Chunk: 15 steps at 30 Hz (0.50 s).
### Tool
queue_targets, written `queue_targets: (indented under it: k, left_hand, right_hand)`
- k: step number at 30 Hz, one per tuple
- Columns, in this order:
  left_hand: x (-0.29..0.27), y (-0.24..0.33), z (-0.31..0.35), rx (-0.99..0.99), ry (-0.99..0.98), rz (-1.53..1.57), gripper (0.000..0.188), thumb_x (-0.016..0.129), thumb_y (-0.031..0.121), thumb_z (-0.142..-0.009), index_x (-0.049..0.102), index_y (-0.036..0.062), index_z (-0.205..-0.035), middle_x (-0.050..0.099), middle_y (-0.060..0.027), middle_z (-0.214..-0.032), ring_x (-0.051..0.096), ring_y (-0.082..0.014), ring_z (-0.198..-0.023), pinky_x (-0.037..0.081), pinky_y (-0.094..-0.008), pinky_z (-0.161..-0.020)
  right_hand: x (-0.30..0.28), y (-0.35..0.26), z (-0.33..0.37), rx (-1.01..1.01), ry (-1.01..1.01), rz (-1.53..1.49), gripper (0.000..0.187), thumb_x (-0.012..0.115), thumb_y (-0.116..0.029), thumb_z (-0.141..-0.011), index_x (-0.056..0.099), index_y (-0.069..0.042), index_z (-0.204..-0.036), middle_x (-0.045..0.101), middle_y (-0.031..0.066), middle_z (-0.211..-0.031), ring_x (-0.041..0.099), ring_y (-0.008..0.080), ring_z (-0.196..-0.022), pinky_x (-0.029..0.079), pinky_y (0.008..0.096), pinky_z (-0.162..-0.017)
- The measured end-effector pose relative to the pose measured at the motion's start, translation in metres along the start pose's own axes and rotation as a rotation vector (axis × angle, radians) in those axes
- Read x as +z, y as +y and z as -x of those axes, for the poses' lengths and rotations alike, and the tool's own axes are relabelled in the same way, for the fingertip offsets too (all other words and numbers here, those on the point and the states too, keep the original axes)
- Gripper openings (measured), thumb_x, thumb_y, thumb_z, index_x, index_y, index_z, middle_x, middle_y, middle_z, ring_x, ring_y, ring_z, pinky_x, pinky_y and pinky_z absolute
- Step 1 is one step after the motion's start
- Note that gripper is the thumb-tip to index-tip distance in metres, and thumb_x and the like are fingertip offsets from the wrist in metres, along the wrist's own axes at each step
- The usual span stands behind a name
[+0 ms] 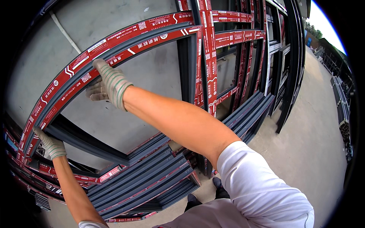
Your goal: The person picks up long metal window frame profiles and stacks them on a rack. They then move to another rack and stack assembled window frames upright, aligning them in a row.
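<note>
A large dark grey window frame (146, 45), its faces covered in printed red protective film, stands tilted in front of me. My right hand (110, 81), in a pale knitted glove with green stripes, grips its upper bar. One digit lies over the red film and the other fingers reach into the frame's opening. Lower down at the left, my left hand (51, 144), gloved alike, is closed round the frame near its left corner; part of those fingers is hidden behind the bar. Both arms are stretched out, the right one crossing the opening.
Several grey frames (140, 176) lie stacked edge-on by my feet. More red-filmed frames (210, 57) stand upright to the right, beside dark profiles (292, 64). A grey wall (114, 19) rises behind. Concrete floor (304, 144) extends right, toward a rack of long bars (341, 102).
</note>
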<state>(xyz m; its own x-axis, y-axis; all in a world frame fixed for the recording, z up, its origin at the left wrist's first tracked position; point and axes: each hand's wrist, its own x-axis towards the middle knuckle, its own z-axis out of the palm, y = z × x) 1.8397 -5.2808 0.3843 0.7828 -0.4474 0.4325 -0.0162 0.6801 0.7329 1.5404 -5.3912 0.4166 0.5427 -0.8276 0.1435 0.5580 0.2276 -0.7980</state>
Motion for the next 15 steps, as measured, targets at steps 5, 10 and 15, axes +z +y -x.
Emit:
queue_targets:
  k: [5, 10, 15]
  left_hand:
    - [-0.006, 0.001, 0.003, -0.023, 0.003, 0.010, 0.092, 0.067, 0.071, -0.073, 0.044, 0.0076, -0.137, 0.047, -0.0116, -0.140, 0.042, -0.0275, -0.130, 0.030, -0.0413, -0.113]
    - [0.014, 0.000, 0.025, 0.013, 0.086, 0.063, 0.069, 0.069, 0.054, -0.082, 0.047, 0.0083, -0.129, 0.049, -0.0108, -0.135, 0.045, -0.0245, -0.126, 0.030, -0.0378, -0.112]
    - [0.013, 0.020, 0.024, -0.073, 0.144, 0.206, 0.055, 0.061, 0.033, -0.088, 0.045, 0.0020, -0.131, 0.048, -0.0175, -0.135, 0.046, -0.0304, -0.126, 0.031, -0.0501, -0.110]
  right_hand:
    - [-0.004, 0.009, -0.012, -0.025, -0.074, 0.046, 0.057, 0.051, -0.047, -0.095, 0.052, 0.007, -0.114, 0.065, 0.0268, -0.096, 0.070, 0.0321, -0.073, 0.061, 0.0372, -0.055]
    - [-0.013, 0.000, -0.001, 0.038, 0.093, 0.122, 0.050, 0.056, -0.052, -0.090, 0.054, -0.009, -0.116, 0.062, 0.0137, -0.107, 0.064, 0.0284, -0.097, 0.055, 0.0455, -0.079]
    - [-0.036, -0.002, 0.004, -0.160, -0.059, 0.014, 0.042, 0.057, -0.045, -0.091, 0.055, -0.010, -0.114, 0.061, 0.0120, -0.111, 0.061, 0.0292, -0.103, 0.052, 0.0499, -0.084]
